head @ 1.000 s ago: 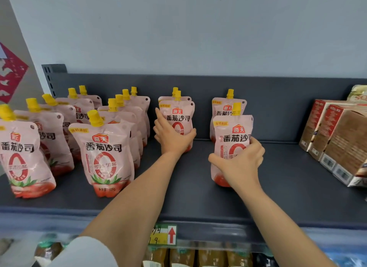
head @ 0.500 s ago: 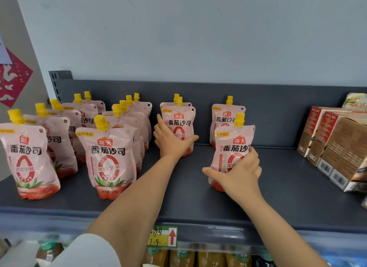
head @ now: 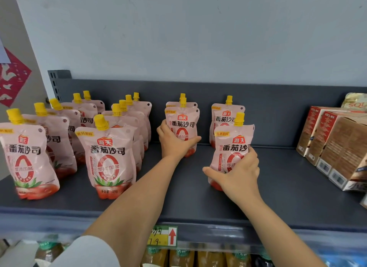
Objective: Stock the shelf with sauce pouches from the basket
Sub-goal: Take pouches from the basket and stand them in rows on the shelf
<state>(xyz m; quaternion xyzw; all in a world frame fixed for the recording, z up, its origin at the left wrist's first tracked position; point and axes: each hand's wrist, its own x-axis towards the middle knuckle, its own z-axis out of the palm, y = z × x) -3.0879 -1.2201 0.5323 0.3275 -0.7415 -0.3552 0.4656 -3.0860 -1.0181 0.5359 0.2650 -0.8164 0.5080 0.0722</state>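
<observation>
While our left grip clamps a far pouch and our right grip clamps a nearer pouch to its right, both standing on the shelf, we judge this the placing step. Next we must let go without tipping them, then fetch more — the basket is out of view. Boxes at right are closed, contents unseen.
</observation>
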